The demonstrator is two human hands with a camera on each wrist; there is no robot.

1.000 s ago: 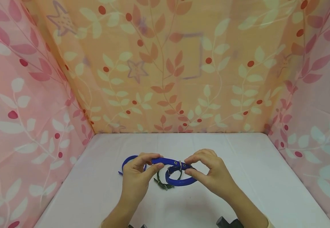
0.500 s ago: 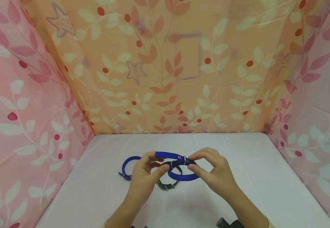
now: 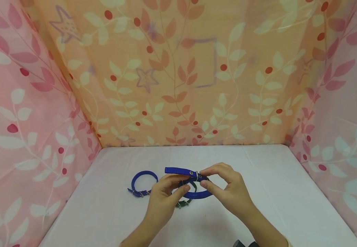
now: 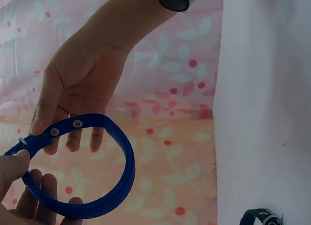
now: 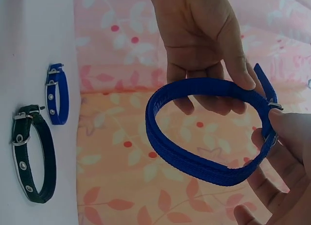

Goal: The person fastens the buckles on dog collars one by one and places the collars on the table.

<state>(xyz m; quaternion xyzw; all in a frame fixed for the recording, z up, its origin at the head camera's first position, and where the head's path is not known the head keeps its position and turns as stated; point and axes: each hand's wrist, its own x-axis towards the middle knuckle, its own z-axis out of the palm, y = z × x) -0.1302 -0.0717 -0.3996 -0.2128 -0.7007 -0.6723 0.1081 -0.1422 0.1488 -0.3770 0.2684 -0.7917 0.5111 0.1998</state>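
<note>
Between both hands, above the table, is a blue collar (image 3: pixel 198 195) with a metal buckle and eyelets. Its loose strap end sticks out to the left, above the fingers of my left hand (image 3: pixel 165 197). That hand pinches the loop on its left side, thumb toward me. My right hand (image 3: pixel 227 181) pinches the right part, beside the buckle and eyelets, between thumb and fingers. The right wrist view shows the loop of the blue collar (image 5: pixel 194 159) as a wide ring. Behind the hands, a dark green collar (image 3: pixel 182 204) lies on the table, partly hidden.
Another blue collar (image 3: pixel 144 172), fastened in a ring, lies left of my left hand on the white table (image 3: pixel 104 206). Patterned cloth walls (image 3: pixel 178 103) stand at the back and both sides. A dark object (image 3: pixel 246 243) shows at the bottom edge.
My left hand has let go of the strap's loose end, moved right and a little down, and taken the loop. The right hand stays near the buckle. More of the other blue collar shows.
</note>
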